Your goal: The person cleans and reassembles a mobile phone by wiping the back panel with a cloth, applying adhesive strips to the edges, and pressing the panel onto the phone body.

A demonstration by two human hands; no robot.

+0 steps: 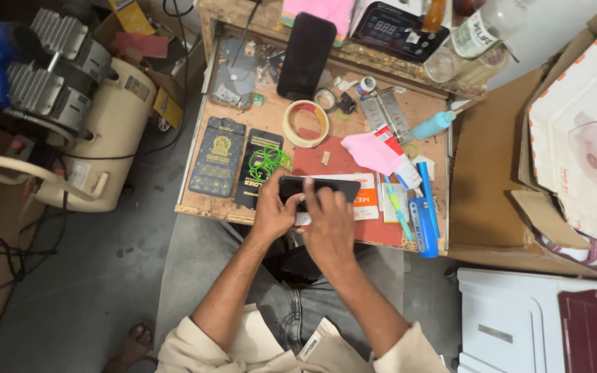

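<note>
Wooden drawer tray crowded; I see bare room only along near left edge. Black glossy slab phone lies flat at near edge, middle. My left hand pinches phone's left end; right hand pressed flat on top, fingers together. Phone's lower half hidden under hands. Green wire coil just beyond.

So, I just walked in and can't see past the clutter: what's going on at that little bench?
A seated person holds a dark phone flat over the front edge of the wooden bench. The left hand grips its left end; the right hand lies across it with fingers pressed on the screen. Nearby lie a tape roll, a pink cloth, green bands and dark flat packets.
</note>
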